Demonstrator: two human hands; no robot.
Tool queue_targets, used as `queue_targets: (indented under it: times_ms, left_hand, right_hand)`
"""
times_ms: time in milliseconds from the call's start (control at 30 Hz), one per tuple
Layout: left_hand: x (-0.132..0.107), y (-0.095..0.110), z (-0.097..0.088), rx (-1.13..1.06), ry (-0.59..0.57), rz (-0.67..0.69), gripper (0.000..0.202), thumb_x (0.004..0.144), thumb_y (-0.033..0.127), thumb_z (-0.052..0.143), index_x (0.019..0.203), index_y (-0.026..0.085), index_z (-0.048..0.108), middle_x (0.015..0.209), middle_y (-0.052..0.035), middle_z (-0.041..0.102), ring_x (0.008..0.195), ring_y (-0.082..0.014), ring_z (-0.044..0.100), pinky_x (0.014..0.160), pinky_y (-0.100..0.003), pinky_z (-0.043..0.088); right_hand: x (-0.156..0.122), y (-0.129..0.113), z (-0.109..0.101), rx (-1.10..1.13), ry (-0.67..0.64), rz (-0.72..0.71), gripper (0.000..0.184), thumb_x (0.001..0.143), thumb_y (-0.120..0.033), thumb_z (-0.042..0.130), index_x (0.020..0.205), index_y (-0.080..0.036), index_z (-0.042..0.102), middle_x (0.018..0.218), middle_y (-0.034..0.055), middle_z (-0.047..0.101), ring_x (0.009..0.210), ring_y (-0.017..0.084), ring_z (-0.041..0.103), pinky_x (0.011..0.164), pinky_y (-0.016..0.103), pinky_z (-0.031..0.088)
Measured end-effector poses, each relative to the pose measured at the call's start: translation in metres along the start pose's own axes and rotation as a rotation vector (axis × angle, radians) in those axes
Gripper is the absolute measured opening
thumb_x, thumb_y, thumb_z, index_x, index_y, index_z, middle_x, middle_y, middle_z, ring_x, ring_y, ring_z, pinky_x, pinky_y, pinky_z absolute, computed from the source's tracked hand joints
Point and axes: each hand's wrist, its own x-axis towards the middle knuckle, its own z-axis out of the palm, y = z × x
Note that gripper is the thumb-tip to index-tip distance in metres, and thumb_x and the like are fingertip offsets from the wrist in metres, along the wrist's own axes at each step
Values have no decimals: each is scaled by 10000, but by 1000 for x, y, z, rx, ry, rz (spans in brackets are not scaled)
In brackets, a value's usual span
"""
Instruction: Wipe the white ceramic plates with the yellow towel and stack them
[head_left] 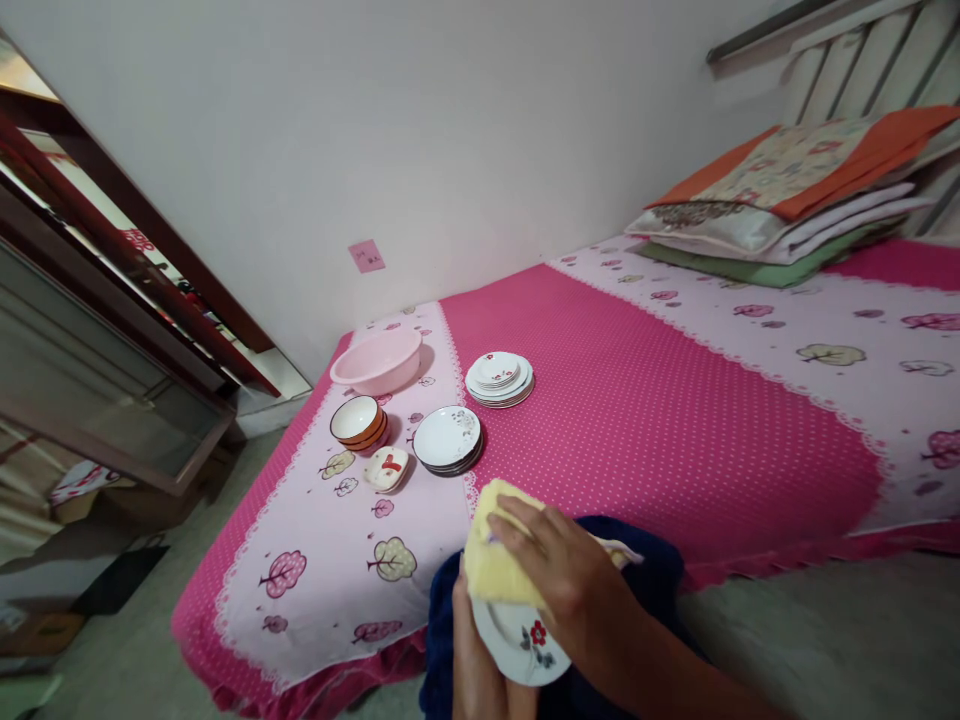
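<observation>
A white plate (517,645) with a red flower and grey leaves is held over the lap by my left hand (471,640), which grips it from the left side and below. Spread over the plate's upper part lies a yellow cloth (501,560). My right hand (551,555) presses this cloth down on the plate, its fingers closed on the fabric. Most of the left fingers are hidden under plate and cloth. Just beyond my hands, a stack of dark-rimmed floral plates (448,438) rests on the bed.
On the bed (645,420) stand a stack of smaller plates (499,378), brown bowls (358,422), a small square dish (387,468) and a pink basin (379,362). Folded bedding (795,195) is piled at the far right. A wall (465,150) rises behind the bed.
</observation>
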Motion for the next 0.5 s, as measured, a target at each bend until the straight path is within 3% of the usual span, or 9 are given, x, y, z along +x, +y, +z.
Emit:
queue_targets:
  times_ms: [167, 367, 500]
  left_hand:
    - [10, 3, -12, -270, -100, -137, 464, 974, 497, 504, 1248, 202, 734, 1299, -134, 719, 1294, -338, 603, 1156, -494, 413]
    - [21, 13, -15, -445, -82, -211, 409, 974, 463, 519, 1168, 211, 778, 1163, -114, 780, 1115, -311, 714, 1100, -481, 464]
    - [25, 21, -9, -451, -35, -255, 455, 982, 476, 471, 1098, 190, 804, 1023, -107, 811, 988, -283, 749, 1077, -434, 478]
  right_hand:
    - [-14, 21, 0, -31, -22, 123, 626, 747, 41, 473, 1353, -95, 549, 1307, 177, 678, 1233, 286, 619, 1023, 443, 545]
    - [-48, 12, -7, -82, -69, 103, 575, 784, 29, 439, 1311, -141, 594, 1266, 143, 706, 1141, 253, 674, 967, 371, 570]
    - [-59, -3, -2, 41, -116, -3, 485, 884, -128, 485, 1363, -118, 560, 1288, 172, 689, 1092, 257, 674, 956, 359, 559]
